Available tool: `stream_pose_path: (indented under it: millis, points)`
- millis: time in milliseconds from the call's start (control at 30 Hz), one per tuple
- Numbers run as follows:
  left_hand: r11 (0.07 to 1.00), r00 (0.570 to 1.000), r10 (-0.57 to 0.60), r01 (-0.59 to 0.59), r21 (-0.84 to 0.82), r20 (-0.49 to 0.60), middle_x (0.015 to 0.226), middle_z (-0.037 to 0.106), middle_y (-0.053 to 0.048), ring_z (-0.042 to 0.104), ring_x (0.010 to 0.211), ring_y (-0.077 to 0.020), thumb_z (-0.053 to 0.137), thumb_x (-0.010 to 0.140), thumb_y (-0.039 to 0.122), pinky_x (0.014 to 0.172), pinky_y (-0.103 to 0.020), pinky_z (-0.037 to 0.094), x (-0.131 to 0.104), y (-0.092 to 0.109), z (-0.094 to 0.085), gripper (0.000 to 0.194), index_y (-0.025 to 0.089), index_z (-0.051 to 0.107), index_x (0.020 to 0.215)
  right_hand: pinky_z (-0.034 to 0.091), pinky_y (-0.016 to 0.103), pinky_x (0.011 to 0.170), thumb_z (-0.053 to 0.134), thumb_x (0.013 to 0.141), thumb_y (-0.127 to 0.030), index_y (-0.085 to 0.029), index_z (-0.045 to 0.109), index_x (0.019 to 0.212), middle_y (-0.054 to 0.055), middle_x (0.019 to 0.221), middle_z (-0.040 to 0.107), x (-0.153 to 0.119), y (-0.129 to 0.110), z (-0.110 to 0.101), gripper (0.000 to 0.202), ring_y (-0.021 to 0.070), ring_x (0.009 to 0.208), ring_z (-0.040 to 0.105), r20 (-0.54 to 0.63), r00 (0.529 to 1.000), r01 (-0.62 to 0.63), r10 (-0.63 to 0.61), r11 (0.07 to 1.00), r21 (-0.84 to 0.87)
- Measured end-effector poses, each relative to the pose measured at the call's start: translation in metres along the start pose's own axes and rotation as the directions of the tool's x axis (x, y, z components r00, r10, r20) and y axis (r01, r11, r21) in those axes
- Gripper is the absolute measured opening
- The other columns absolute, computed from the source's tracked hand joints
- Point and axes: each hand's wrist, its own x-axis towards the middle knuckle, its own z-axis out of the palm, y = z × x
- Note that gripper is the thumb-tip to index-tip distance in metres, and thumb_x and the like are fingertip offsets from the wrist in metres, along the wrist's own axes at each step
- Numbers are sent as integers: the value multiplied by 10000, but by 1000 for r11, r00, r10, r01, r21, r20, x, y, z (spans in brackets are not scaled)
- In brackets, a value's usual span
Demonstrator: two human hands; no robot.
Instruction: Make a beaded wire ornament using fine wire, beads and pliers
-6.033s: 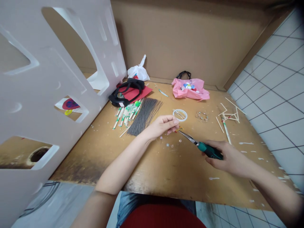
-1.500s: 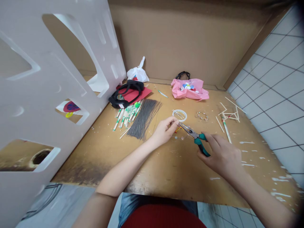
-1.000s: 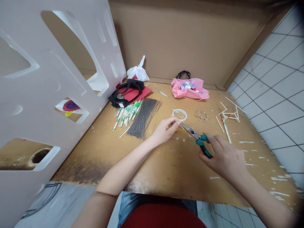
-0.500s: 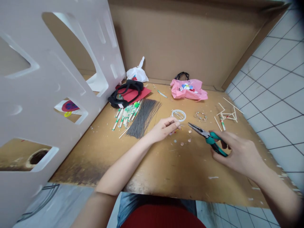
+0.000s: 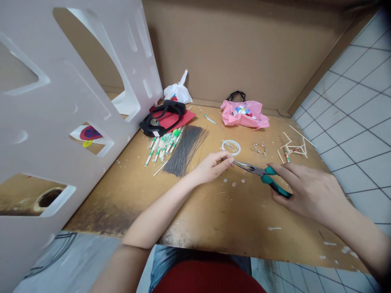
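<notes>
My right hand (image 5: 305,191) is wrapped around the teal-and-black handles of a pair of long-nose pliers (image 5: 255,169), which point left. Their tips meet the fingertips of my left hand (image 5: 215,167), closed in a pinch above the table. Whatever lies between those fingers is too small and covered to make out. Just below the plier jaws, several small clear pinkish beads (image 5: 233,184) show over the tabletop. Behind my left hand lies a white ring (image 5: 239,148) with thin metal rods across it. A small loop of beaded wire (image 5: 259,149) rests behind the pliers.
A bundle of grey wires (image 5: 183,152) and green-and-white wrapped sticks (image 5: 161,148) lie left, near a black strap headset (image 5: 149,126) on red card. A pink bag (image 5: 259,120) and white bag (image 5: 179,93) stand behind. Joined wooden sticks (image 5: 295,149) lie right; a white plastic panel (image 5: 100,73) rises left.
My right hand has brought the pliers left, and their jaws, apart from my left hand before, now touch its fingertips. My left hand stays pinched in nearly the same place.
</notes>
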Motion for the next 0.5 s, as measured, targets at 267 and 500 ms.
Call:
stream_pose_path:
  millis: [267,500]
  points:
    - [994,999,5,1,-113,50,582,418,33,388,538,-79,400,887,452,540,-219,327,1,1,-1,369,134,548,771,301,291,492,539,735,-353,-210,604,1027,57,757,639,2,-3,-8,332,169,564,534,-9,1000,15,-15,999,-44]
    - [997,998,-17,21,-80,52,579,411,31,371,531,-79,389,886,478,527,-212,312,1,-1,1,395,138,546,762,276,283,485,514,752,-382,-215,605,1011,41,722,625,1,-3,-10,321,168,561,527,-4,1000,22,-22,999,-29]
